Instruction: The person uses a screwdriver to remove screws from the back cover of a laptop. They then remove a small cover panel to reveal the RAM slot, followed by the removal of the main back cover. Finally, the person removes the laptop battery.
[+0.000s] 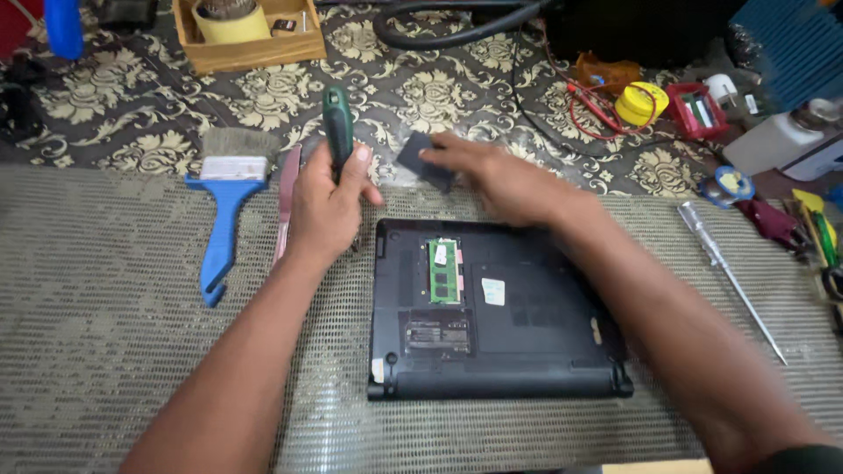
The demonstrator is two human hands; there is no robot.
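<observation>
Head view: the left hand (pixel 327 204) is closed around a green-handled screwdriver (pixel 337 130), held upright with the handle above the fist so the shaft points down and stays clear of the work. The right hand (pixel 500 180) presses its fingers flat on a small dark cover panel (pixel 425 161), which lies on the surface just beyond the rear edge of the laptop (pixel 492 312). The black laptop rests upside down, centred between both forearms on a woven mesh mat (pixel 132 351). Its memory bay is uncovered, exposing a green memory module (pixel 443 272). To the left of the left hand lie a blue-handled brush (pixel 224 215) and a slim reddish tool (pixel 286 202), side by side within reach. A long clear-handled screwdriver (pixel 729 276) lies to the right, well apart from the laptop. A wooden tray (pixel 250 48) sits farther back on the patterned cloth (pixel 421 88).
</observation>
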